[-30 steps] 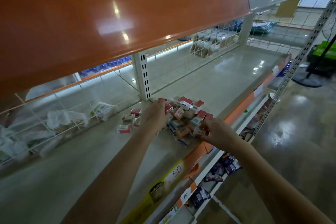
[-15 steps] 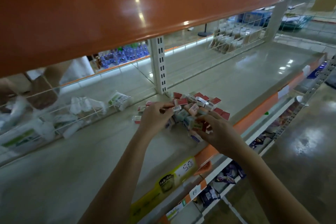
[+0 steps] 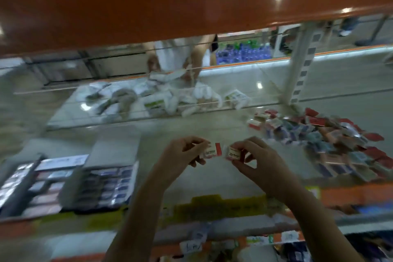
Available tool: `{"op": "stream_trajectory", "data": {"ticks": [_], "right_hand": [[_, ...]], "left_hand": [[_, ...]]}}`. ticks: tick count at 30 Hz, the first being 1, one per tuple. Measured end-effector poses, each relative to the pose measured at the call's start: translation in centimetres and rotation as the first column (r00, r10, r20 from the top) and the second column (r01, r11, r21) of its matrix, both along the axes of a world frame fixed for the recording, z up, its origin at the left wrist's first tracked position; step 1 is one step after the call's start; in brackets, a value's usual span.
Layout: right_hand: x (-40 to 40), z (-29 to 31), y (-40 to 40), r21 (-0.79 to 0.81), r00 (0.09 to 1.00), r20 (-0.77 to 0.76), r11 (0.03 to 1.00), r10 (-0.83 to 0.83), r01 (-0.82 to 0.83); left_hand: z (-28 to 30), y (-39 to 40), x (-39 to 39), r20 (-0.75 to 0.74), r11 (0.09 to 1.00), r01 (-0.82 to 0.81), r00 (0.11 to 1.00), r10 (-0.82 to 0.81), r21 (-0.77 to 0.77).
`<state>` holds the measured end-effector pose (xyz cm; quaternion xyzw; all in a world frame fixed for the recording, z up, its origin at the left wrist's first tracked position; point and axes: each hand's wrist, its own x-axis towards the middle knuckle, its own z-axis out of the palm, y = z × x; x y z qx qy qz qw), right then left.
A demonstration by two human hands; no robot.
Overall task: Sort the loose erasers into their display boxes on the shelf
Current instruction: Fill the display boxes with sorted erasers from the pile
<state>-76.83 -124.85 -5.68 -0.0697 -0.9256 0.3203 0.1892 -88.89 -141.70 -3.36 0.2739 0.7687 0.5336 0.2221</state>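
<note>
My left hand [image 3: 182, 153] pinches a small white eraser with a red end [image 3: 212, 151] above the shelf. Just to its right, my right hand [image 3: 253, 157] pinches another white eraser [image 3: 232, 153]. The two erasers are held close together, end to end. A heap of loose erasers [image 3: 331, 140] in red, white and blue wrappers lies on the shelf at the right. Two open display boxes stand at the left: a dark one [image 3: 104, 187] filled with rows of dark erasers, and beside it one [image 3: 40, 189] with pinkish rows. The picture is blurred.
The grey shelf board [image 3: 212, 183] has an orange front lip with yellow price labels [image 3: 219, 208]. An orange shelf beam [image 3: 170, 0] hangs overhead. Behind a wire grid, white packets [image 3: 161, 95] lie on the far side, with a person standing there. A white upright [image 3: 302, 66] rises at the right.
Both hands have left the heap, each holding an eraser, and moved left over the bare shelf. The view has swung left, bringing the display boxes into sight.
</note>
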Motion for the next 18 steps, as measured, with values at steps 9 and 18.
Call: {"op": "stream_trajectory", "data": {"ticks": [9, 18], "right_hand": [[-5.7, 0.6, -11.0, 0.011, 0.965, -0.009, 0.965, 0.261, -0.261], [-12.1, 2.9, -22.4, 0.041, 0.922, -0.018, 0.921, 0.387, -0.386]], "left_hand": [[0.1, -14.4, -1.8, 0.026, 0.985, -0.175, 0.984, 0.175, 0.003], [1.1, -27.1, -5.9, -0.016, 0.951, -0.310, 0.951, 0.310, -0.006]]}}
